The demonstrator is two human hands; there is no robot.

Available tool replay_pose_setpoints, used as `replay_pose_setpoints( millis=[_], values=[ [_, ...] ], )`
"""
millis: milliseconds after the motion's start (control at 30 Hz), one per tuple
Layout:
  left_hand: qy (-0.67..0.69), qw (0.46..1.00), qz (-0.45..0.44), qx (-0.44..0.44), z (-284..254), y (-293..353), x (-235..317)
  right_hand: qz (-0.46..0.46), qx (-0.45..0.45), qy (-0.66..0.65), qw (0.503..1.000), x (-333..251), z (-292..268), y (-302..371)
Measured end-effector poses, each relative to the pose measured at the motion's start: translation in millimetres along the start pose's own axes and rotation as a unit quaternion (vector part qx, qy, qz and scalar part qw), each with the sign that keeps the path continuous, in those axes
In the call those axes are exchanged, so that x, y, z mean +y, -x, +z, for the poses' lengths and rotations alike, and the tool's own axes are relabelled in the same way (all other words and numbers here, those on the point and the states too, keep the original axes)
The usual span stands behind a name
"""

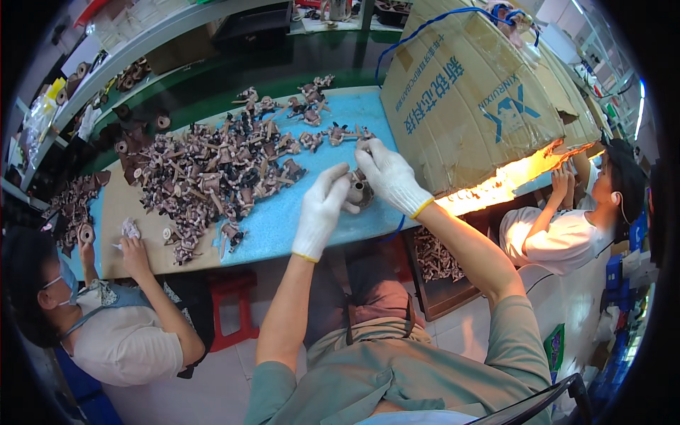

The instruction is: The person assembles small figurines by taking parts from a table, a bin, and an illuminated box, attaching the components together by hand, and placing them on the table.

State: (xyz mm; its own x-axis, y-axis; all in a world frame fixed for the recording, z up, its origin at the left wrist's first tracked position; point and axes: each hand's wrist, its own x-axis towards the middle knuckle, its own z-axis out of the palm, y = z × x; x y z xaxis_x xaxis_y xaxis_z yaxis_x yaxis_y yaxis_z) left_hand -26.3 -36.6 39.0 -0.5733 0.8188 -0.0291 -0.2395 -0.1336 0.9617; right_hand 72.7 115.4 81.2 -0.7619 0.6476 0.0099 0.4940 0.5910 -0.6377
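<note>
Both my hands wear white knit gloves with yellow cuffs and meet over the blue tabletop (365, 110). My left hand (320, 212) is closed, its thumb and fingers against a grey-brown hollow round piece (361, 194) with a dark opening. My right hand (391, 177) is closed just above that piece, fingertips pinched; a small brown and pinkish figurine part (364, 133) shows at their far side. Whether the fingertips grip it is hidden. A big heap of small brown and pinkish figurines (212, 166) spreads left of my hands, with several loose ones toward the far edge.
A large cardboard box (474, 92) stands right of my hands, glowing orange light (506, 180) under its lower edge. One co-worker (120, 333) sits left, another (559, 234) right. A tray of pieces (433, 255) lies below my right forearm. A red stool (237, 312) stands lower left.
</note>
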Motion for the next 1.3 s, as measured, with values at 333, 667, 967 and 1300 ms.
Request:
replay_pose_setpoints(
  millis=[333, 667, 967, 1300],
  values=[
    [-0.324, 0.937, 0.122, 0.053, -9, 7, 2, -0.010, -0.063, -0.040, 0.997, -28, 12, 27],
    [-0.384, 0.879, 0.083, 0.270, -107, -12, 72, -0.109, -0.191, 0.048, 0.974, 141, -101, 134],
    [-0.250, 0.958, -0.040, 0.133, -1, 1, -48, 0.014, 0.161, 0.300, 0.940, 271, -144, -36],
    [-0.215, 0.964, -0.054, 0.147, -14, 6, -45, -0.084, 0.198, 0.371, 0.904, 256, -142, 18]
  ],
)
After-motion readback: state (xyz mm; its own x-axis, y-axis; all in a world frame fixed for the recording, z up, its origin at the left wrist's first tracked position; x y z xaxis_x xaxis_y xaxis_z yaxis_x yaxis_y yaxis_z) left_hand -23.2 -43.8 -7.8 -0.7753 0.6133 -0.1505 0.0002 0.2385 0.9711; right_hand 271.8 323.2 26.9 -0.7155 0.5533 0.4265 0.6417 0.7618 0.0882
